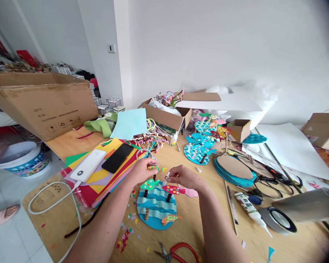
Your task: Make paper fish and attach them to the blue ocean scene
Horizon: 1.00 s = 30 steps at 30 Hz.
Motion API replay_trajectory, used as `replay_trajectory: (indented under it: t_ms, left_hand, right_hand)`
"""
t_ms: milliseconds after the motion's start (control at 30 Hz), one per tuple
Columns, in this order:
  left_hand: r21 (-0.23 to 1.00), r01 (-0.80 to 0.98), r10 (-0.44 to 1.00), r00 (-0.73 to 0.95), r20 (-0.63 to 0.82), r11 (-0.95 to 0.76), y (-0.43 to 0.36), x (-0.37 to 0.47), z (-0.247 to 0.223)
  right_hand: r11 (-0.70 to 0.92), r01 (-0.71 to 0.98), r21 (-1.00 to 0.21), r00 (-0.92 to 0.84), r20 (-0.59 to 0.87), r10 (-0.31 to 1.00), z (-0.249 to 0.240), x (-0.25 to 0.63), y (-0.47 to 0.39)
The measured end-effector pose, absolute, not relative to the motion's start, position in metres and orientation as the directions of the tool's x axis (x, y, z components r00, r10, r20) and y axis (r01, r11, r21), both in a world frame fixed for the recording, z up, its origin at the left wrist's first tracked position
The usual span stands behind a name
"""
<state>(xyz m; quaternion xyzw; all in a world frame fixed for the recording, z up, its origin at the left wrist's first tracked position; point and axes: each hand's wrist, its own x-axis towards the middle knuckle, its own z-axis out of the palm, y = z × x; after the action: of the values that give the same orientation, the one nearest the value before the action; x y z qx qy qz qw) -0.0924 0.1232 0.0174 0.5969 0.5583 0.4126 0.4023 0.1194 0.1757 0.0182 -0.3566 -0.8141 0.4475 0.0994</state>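
A round blue craft board [157, 215] with wavy light-blue strips lies on the table in front of me. Fish cut-outs stand on it on dark coiled posts: a green one [149, 185], a red one with dots [173, 189] and a blue one [146, 203]. An orange fish [171, 219] sits low at the board's right edge. My left hand [145, 170] is closed on a yellow-and-green striped fish [158, 169] above the far edge. Just right of it, my right hand [182, 177] pinches a small whitish piece [167, 176], its kind unclear. Behind the red fish shows a pink shape [191, 192].
Red-handled pliers [178, 252] lie near the front edge. To the left are coloured sheets [91, 190], a power bank [88, 165] and a phone [117, 157]. At right are stacked discs [234, 171], a glue bottle [251, 209] and a grey cylinder [304, 208]. Finished-looking boards [196, 155] lie behind.
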Motion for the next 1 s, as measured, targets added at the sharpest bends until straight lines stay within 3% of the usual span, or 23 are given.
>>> replay_trajectory:
  t_ms: [333,533,767,1000]
  left_hand:
    - [0.938,0.331,0.986,-0.087,0.14,-0.104,0.122,-0.094,0.023]
    - [0.979,0.15,0.942,-0.286,0.176,-0.137,0.117,-0.09,0.049]
    - [0.971,0.025,0.913,-0.337,0.231,-0.237,0.106,-0.084,0.078]
    - [0.929,0.156,0.818,-0.44,0.37,-0.336,0.018,-0.062,0.081]
  right_hand:
    - [0.313,0.533,-0.786,-0.683,-0.182,0.707,0.028,0.127,0.176]
    - [0.213,0.562,-0.799,-0.627,-0.244,0.739,0.032,0.13,0.186]
    - [0.097,0.6,-0.794,-0.529,-0.302,0.793,0.029,0.136,0.164]
    - [-0.022,0.575,-0.818,-0.479,-0.358,0.802,0.016,0.133,0.129]
